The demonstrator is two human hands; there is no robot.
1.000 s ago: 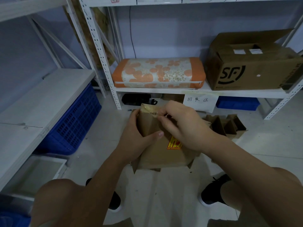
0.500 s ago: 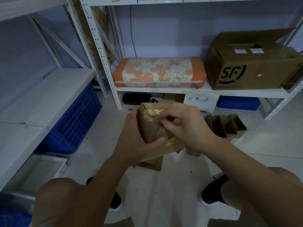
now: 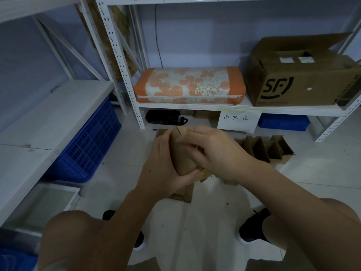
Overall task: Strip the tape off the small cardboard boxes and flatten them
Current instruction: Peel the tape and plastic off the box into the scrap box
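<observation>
Cardboard box [image 3: 180,153] held over floor [image 3: 195,222].
Left hand [image 3: 162,167] grips it; right hand [image 3: 216,153] clamps its right side.

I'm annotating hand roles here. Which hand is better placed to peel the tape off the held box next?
Probably the right hand: it lies over the small cardboard box's upper face, fingers curled there. The left hand grips the box's side and bottom, steadying it.

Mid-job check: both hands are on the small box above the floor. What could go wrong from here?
1. The right hand covers the small box where it works, so the tape can't be seen; it may tear and leave strips.
2. The left hand alone steadies the box in mid-air; a hard pull could twist it free onto the cardboard pieces below.
</observation>
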